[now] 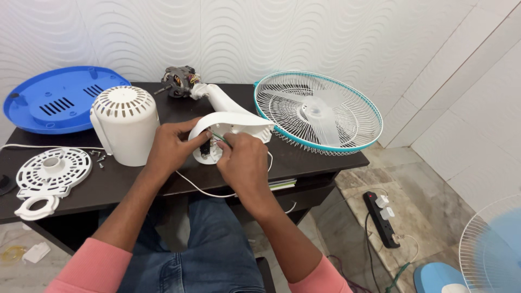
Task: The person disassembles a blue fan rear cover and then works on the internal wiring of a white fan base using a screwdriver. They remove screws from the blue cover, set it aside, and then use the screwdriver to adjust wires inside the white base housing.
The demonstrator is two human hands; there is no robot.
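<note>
At the near edge of the dark counter (pixel 125 187), over my lap in jeans, both my hands work on the white fan neck housing (pixel 230 125). My left hand (pixel 172 145) curls around its left side, fingers closed on the curved white shell, holding it steady. My right hand (pixel 245 163) sits just right of it, fingers pinched narrow on thin wires (pixel 220 138) at the open round end of the housing; exact pinch partly hidden by my knuckles. A white cord (pixel 201 189) trails from the housing over the counter edge.

Just left of my left hand stands the white vented motor cover (pixel 126 125), upright. Further left lies a flat white round grille plate (pixel 51 169), with a few small screws (pixel 99 157) between it and the cover. Right of the housing leans the fan guard with teal rim (pixel 317 111), blades inside. Behind, near the wall, the bare motor (pixel 178 80) touches the far end of the neck. Far left, blue base plate (pixel 57 100). Floor right: black power strip (pixel 382 217).
</note>
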